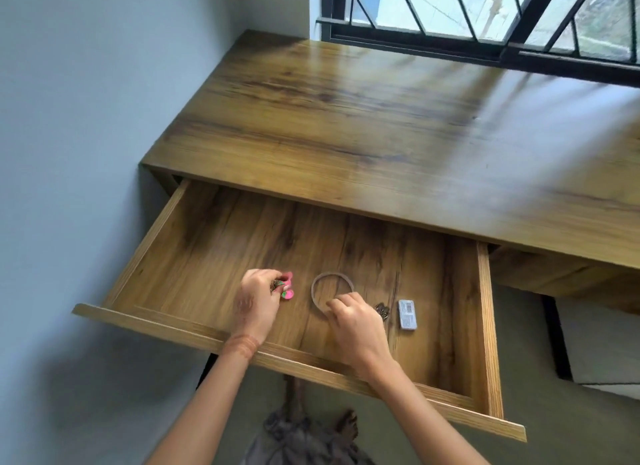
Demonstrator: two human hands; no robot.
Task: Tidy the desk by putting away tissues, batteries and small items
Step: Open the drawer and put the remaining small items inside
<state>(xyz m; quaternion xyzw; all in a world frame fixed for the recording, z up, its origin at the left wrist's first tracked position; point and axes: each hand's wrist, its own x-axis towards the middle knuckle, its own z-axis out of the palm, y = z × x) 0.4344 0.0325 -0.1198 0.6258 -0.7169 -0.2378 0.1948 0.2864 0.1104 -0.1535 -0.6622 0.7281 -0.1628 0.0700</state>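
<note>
Head view: the fingers of the left hand (273, 279) are curled tight around a small pink item (287, 286), holding it just above the floor of an open wooden drawer (488, 326). Something dark and brown sits in the same grip, too small to identify. The left hand (258, 302) reaches in over the drawer's front edge, left of centre.

The fingers of the right hand (334, 303) are bent down over the near edge of a thin brown ring (331, 274) lying flat on the drawer floor. They touch it, but it is unclear whether they pinch it. The right hand (353, 322) partly covers a small dark clip (381, 311). Just beside the clip lies a small white box (407, 313) with a barcode label.

Beyond the drawer is the wooden desk top (381, 118), under a barred window (485, 14). No tissues or batteries are in view.

Likely risks: the ring could tip onto its edge and roll if the right fingers lift it carelessly. The right hand could brush the clip or push it against the white box as it moves. The pink item could bounce or slide if dropped rather than set down. The drawer is pulled far out, so leaning on its front could strain it, and a hard shove shut could send the loose pieces sliding.
</note>
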